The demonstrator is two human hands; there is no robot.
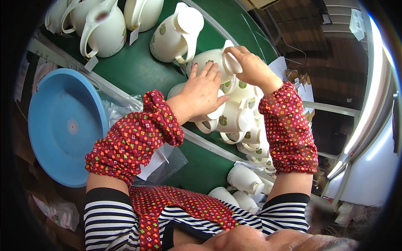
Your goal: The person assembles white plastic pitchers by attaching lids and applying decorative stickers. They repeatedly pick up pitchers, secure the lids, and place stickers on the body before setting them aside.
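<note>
A cream-white pitcher (210,55) lies tilted on the green table in front of me. Around its rim the fingers of my right hand (255,71) are closed. My left hand (201,94) rests on the pitcher's body with the fingers stretched out and spread. Just below the hands, a cluster of similar pitchers (229,117) with green printed motifs and loop handles crowds together. One more pitcher (165,42) stands to the far left of my hands. The handle of the held pitcher is hidden.
Several pitchers with hanging tags (106,37) stand at the far left. A blue basin (63,125) is beside the green table (138,75). Clear plastic bags (123,109) lie near its edge. White vessels (245,179) sit close to my body. A metal rail (209,144) crosses the table.
</note>
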